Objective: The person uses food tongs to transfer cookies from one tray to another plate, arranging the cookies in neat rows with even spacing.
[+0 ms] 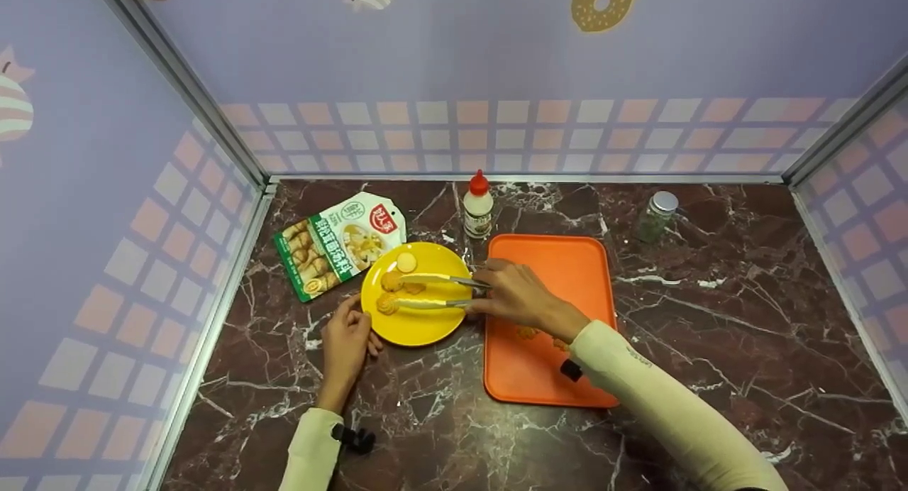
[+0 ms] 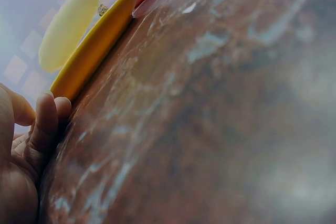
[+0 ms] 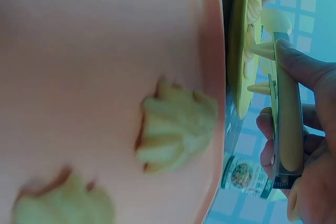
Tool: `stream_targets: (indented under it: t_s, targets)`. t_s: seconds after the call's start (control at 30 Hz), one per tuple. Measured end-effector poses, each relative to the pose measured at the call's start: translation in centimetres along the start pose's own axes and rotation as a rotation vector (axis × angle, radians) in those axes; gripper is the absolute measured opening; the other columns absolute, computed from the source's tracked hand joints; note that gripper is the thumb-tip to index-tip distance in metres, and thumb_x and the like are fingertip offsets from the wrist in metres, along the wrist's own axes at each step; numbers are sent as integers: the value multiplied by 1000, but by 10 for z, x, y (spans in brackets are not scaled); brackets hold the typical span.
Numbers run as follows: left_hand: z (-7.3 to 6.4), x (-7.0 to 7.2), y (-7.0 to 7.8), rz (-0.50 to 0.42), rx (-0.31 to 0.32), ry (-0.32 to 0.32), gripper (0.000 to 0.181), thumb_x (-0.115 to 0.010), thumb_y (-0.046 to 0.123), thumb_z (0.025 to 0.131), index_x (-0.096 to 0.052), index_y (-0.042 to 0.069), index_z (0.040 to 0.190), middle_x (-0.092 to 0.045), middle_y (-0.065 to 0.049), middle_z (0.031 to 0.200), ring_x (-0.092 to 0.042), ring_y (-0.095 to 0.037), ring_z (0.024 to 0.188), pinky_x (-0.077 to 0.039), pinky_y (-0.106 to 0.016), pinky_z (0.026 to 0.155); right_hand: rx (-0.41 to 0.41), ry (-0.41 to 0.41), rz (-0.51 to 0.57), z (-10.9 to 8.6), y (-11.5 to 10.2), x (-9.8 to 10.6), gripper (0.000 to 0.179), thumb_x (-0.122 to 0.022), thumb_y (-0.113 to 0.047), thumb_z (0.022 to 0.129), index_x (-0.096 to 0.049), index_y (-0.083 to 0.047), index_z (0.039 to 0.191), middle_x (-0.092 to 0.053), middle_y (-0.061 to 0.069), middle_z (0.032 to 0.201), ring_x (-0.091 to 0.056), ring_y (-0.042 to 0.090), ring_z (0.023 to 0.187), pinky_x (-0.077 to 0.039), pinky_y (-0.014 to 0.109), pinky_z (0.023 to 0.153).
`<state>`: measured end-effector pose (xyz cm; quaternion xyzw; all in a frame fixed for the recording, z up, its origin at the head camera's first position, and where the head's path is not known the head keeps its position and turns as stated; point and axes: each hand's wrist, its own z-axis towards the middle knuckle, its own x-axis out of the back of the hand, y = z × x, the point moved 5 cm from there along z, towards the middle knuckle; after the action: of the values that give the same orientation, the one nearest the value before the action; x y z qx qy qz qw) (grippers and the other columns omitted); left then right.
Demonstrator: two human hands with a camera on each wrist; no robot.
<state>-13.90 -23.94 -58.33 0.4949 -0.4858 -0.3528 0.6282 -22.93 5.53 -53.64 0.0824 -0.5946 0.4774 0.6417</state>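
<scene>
My right hand [image 1: 514, 289] grips a pair of metal tongs [image 3: 286, 114] with pale yellow ends. The tongs' arms stand apart over a round yellow plate [image 1: 433, 328]. On the plate lie a ridged cookie [image 1: 386, 305] by the lower tip, more golden-brown cookies [image 1: 391, 282] by the upper tip, and a smooth pale yellow round piece [image 1: 406, 262]. My left hand [image 1: 347, 335] is at the plate's left rim, its fingertips against the edge in the left wrist view and its fingers loosely bent. Below my right wrist, shell-shaped cookies [image 3: 178, 127] lie on an orange tray [image 1: 550, 377].
A green and white food pouch [image 1: 344, 243] lies behind the plate at the left. At the back stand a red-capped squeeze bottle [image 1: 478, 211] and a glass jar [image 1: 656, 218] with a silver lid. Walls [image 1: 496, 65] enclose the dark marbled table [image 1: 709, 349] behind and at both sides.
</scene>
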Motion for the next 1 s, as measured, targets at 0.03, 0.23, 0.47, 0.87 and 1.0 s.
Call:
stream_targets:
  t_s: [0.03, 0.23, 0.47, 0.87, 1.0]
  targets:
    - [0, 0, 0, -1, 0, 1, 44, -54, -6, 109, -55, -12, 153, -69, -25, 83, -65, -30, 48, -56, -31, 41, -4, 7, 0, -2, 1, 2, 43, -94, -37, 90, -83, -4, 115, -70, 8, 97, -63, 21, 78, -57, 39, 61]
    - [9, 1, -31, 2, -24, -3, 43, -57, 2, 111, -58, -4, 153, -70, -20, 84, -66, -25, 49, -57, -31, 41, -23, 28, -28, -14, 10, 12, 38, -92, -35, 93, -84, -4, 114, -61, 6, 85, -51, 16, 68, -46, 33, 55]
    - [11, 1, -38, 0, -28, -3, 44, -56, 3, 111, -57, -4, 154, -70, -17, 83, -65, -24, 48, -57, -33, 41, -63, 22, -25, -25, 20, 19, 42, -91, -42, 93, -84, -4, 108, -66, 8, 89, -54, 16, 70, -49, 32, 58]
    - [12, 0, -37, 9, -15, 14, 43, -58, 4, 109, -60, -1, 152, -71, -17, 82, -66, -24, 47, -57, -34, 40, -118, 45, -24, -47, 33, 32, 44, -96, -36, 89, -83, -3, 114, -66, 8, 90, -56, 17, 71, -53, 34, 60]
    - [12, 0, -37, -14, -19, 7, 43, -58, 3, 110, -59, -2, 153, -70, -19, 84, -65, -23, 48, -57, -32, 40, -138, 66, -20, -55, 37, 35, 44, -97, -33, 87, -83, -2, 115, -65, 7, 90, -56, 16, 72, -51, 34, 61]
